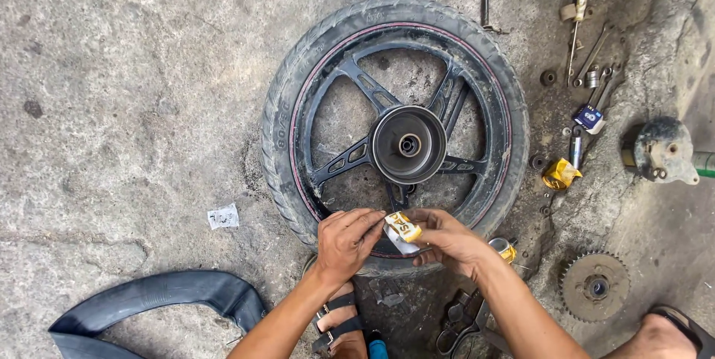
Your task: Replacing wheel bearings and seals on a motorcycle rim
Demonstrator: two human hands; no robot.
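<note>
**Hands pinching a small packet over a motorcycle wheel**

Left hand [344,240] and right hand [445,238] meet at the near edge of a motorcycle wheel [395,132] lying flat on the concrete floor [134,106]. Both are closed in a pinch on one small yellow-and-white packet [401,229], held between them, fingertips gripping from either side. The packet's long axis tilts slightly, running roughly left to right, so each hand is equally near it. An inner tube [160,299] curls at lower left; a sprocket [593,285] and scattered tools [588,68] lie to the right.
</note>
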